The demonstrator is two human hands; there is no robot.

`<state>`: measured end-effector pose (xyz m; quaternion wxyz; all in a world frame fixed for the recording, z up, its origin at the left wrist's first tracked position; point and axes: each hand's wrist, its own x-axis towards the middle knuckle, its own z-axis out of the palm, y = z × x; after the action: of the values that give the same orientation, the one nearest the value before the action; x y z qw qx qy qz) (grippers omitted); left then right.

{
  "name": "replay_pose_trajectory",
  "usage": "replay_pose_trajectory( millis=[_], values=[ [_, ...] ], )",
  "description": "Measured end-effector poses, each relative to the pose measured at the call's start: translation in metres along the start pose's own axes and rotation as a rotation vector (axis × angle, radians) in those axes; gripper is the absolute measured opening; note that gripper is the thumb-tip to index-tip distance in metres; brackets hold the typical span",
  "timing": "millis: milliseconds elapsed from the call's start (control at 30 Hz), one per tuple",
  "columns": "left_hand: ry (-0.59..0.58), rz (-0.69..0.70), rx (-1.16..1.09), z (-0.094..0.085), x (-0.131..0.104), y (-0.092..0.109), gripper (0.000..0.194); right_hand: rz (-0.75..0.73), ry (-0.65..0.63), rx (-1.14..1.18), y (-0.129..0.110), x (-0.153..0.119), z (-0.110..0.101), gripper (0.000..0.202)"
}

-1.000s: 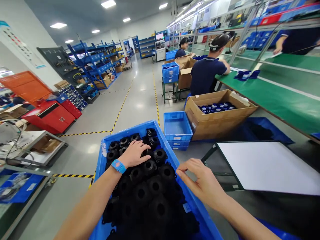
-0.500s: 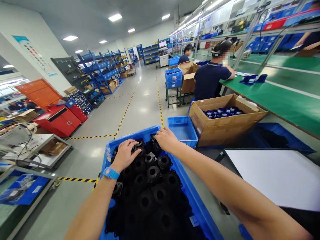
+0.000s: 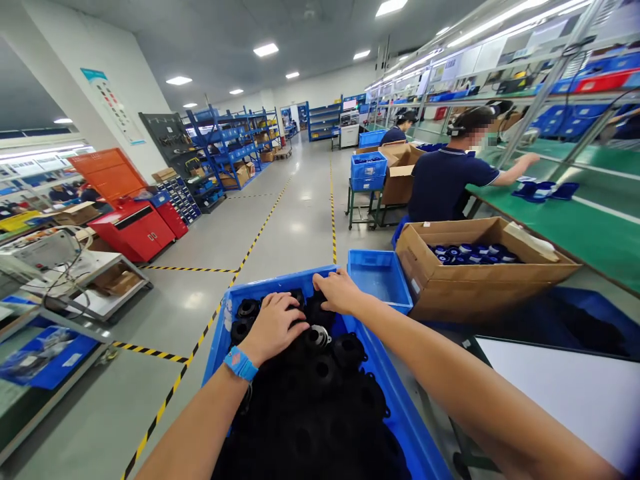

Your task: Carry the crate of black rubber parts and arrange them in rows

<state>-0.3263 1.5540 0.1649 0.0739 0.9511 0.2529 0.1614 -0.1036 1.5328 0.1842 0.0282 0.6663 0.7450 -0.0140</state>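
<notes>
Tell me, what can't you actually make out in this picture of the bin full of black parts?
Head view only:
- Whether the left hand or right hand grips a black part: their palms cover the parts beneath.
- The blue bin: near end cut off by the bottom edge.
- Items in the cardboard box: too small to identify.

the large blue plastic crate (image 3: 390, 393) under both hands carries a pile of black round rubber parts (image 3: 320, 393). beyond the right hand (image 3: 339, 292) a smaller blue plastic bin (image 3: 379, 279) stands just beside it.
</notes>
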Motion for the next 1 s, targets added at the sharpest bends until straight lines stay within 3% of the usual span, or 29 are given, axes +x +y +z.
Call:
replay_pose_trajectory(
  millis=[167, 367, 533, 667, 767, 900, 1000],
  values=[
    [-0.131, 0.082, 0.017, 0.003, -0.002, 0.012, 0.028, 0.034, 0.038, 0.066, -0.003, 0.001, -0.011, 0.042],
    [-0.197, 0.091, 0.023, 0.001, -0.004, 0.008, 0.033, -0.013, -0.022, 0.135, -0.011, 0.01, -0.005, 0.038],
    [-0.12, 0.099, -0.015, 0.001, 0.004, 0.009, 0.022, -0.066, -0.116, 0.159, -0.024, 0.02, -0.011, 0.029],
    [0.028, 0.008, -0.037, 0.012, 0.015, 0.003, 0.021, -0.092, -0.166, 0.219, -0.022, 0.024, -0.021, 0.031],
    [0.084, 0.009, -0.014, 0.026, 0.022, -0.006, 0.032, -0.079, -0.123, 0.293, -0.015, 0.023, -0.018, 0.029],
    [0.036, 0.018, 0.014, 0.04, 0.025, -0.011, 0.055, -0.01, 0.009, 0.385, -0.007, 0.016, -0.005, 0.034],
    [-0.017, -0.013, 0.038, 0.041, 0.025, -0.01, 0.063, 0.018, 0.146, 0.452, -0.004, -0.001, -0.003, 0.034]
  ],
)
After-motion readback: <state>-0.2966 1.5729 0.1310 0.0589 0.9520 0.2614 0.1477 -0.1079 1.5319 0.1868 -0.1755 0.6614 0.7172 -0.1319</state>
